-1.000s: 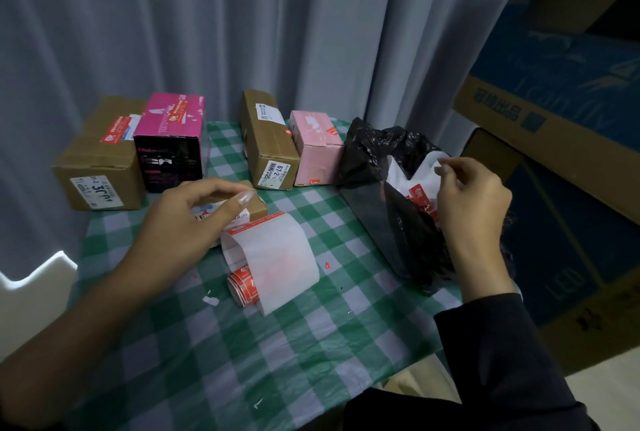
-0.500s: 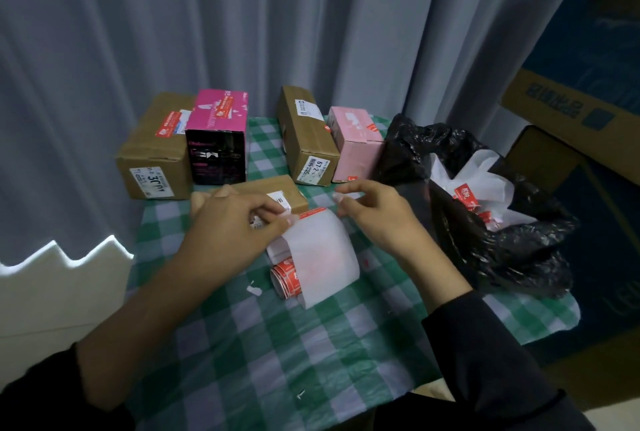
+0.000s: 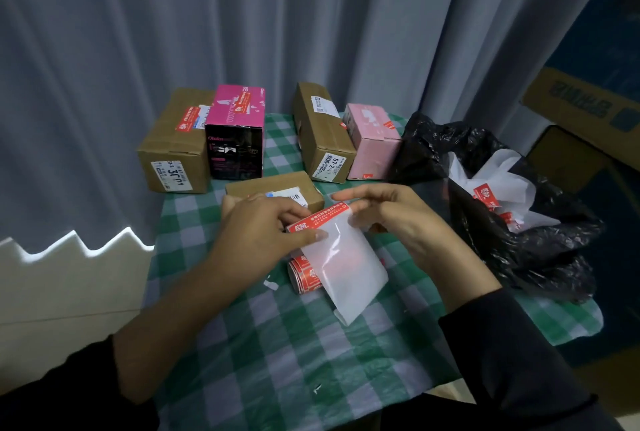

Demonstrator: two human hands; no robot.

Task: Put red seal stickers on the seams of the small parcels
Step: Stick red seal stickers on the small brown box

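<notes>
A red seal sticker (image 3: 320, 217) runs along the top edge of a white backing strip (image 3: 346, 264) that unrolls from a roll of red stickers (image 3: 304, 273) on the checked cloth. My left hand (image 3: 263, 226) pinches the strip's left end at the sticker. My right hand (image 3: 391, 214) holds the strip's right edge with thumb and fingers. Just behind my hands lies a small brown parcel (image 3: 277, 190) with a white label. Further back stand a brown box (image 3: 176, 143), a magenta and black box (image 3: 237, 133), a long brown box (image 3: 322, 133) and a pink box (image 3: 372, 140).
A black plastic bag (image 3: 502, 223) at the right holds used white backing paper with red stickers. The green checked tablecloth (image 3: 277, 344) ends at the near edge. Grey curtains hang behind; large cardboard cartons (image 3: 588, 112) stand at the right.
My right hand left the black bag and came to the backing strip. My left hand shifted from the small parcel to the strip's sticker end, lifting it.
</notes>
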